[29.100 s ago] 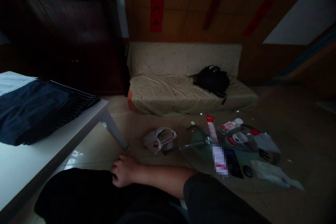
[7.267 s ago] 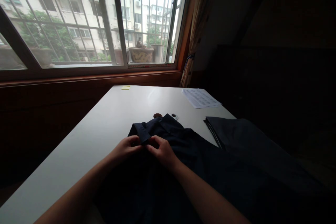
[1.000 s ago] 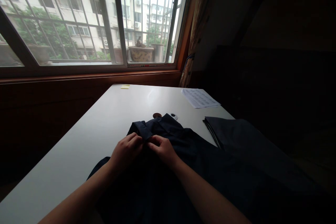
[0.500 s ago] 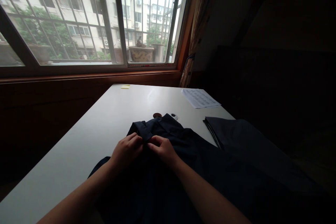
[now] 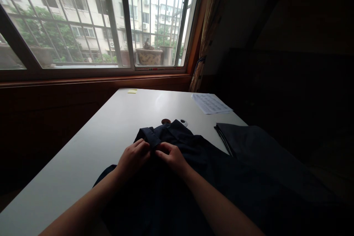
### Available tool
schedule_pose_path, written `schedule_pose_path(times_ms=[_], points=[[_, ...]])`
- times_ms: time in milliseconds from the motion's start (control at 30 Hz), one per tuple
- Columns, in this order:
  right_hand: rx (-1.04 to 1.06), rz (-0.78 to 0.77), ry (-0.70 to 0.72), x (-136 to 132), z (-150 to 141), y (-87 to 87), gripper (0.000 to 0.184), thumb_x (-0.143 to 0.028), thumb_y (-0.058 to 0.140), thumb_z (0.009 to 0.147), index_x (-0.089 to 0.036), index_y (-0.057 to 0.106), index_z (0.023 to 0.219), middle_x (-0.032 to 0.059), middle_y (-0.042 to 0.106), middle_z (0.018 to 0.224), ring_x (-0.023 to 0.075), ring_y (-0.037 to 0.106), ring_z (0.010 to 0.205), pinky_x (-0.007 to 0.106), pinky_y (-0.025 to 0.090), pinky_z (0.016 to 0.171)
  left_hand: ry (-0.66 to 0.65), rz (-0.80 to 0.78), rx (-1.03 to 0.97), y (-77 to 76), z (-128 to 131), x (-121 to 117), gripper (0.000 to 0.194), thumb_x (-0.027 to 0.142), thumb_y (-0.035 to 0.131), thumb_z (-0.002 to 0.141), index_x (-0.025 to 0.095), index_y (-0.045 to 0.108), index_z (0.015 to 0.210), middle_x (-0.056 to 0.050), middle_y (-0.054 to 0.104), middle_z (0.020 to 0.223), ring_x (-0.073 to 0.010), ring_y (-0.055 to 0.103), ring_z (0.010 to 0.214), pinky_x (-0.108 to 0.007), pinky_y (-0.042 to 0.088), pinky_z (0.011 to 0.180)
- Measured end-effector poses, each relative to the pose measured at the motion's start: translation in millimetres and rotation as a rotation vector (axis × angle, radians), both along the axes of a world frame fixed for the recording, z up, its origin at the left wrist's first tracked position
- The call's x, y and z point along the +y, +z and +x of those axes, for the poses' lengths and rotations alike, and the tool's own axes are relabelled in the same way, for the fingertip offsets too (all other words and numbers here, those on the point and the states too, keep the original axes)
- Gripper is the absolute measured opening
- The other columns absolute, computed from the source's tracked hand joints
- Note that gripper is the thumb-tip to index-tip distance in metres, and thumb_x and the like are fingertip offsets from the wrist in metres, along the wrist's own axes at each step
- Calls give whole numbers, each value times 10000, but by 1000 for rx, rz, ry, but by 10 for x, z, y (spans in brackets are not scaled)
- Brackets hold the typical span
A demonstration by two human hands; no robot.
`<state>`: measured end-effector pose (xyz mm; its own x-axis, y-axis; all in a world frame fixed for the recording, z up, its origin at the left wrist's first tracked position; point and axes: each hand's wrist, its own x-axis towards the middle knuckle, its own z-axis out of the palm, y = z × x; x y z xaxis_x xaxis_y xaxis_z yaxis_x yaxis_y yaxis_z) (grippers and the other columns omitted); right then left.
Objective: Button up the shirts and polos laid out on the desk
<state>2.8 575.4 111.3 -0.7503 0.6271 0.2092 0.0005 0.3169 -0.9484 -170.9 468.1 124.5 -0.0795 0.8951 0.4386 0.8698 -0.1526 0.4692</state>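
A dark navy shirt (image 5: 188,136) with a collar lies spread over the near part of the white table (image 5: 91,143). Just below the collar (image 5: 151,136), my left hand (image 5: 134,155) pinches the cloth with curled fingers. Close beside it, my right hand (image 5: 172,158) grips the fabric between thumb and bent fingers. The fingertips of both hands nearly meet at the shirt's front. Whatever small part lies between them is hidden by the fingers and the dark cloth.
Another folded dark cloth (image 5: 249,140) lies at the right edge. Beyond the collar are a brown round object (image 5: 166,121) and a white ring-shaped one (image 5: 183,122). Printed papers (image 5: 210,103) and a yellow sticky note (image 5: 132,91) rest at the far end, below a barred window (image 5: 155,25).
Almost nothing differs. Both hands stay at the collar with only a very slight shift of the fingers.
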Motion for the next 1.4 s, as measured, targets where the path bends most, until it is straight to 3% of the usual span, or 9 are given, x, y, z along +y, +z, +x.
schedule_pose_path(times_ms=[367,967,1400], points=[[-4,0,-33,6,-7,-29,248,-377,670,839,-213,719,1019,36,740,983,219,685,922,327,534,843,-21,-57,-113,9,-44,15,129,296,542,919,193,612,886,-40,587,866,-162,583,718,-261,484,616],[9,-8,-26,6,-12,-47,268,-371,682,830,-213,721,1043,44,742,1018,231,690,957,355,539,884,2,-37,-112,18,-48,15,107,267,556,896,194,631,877,-42,603,858,-171,589,726,-262,489,617],[18,44,-29,-8,0,10,201,-292,636,863,-238,733,1030,23,736,1027,217,672,984,335,508,900,96,-3,-276,80,-87,19,149,294,558,880,197,671,870,-48,669,843,-189,633,733,-265,511,608]])
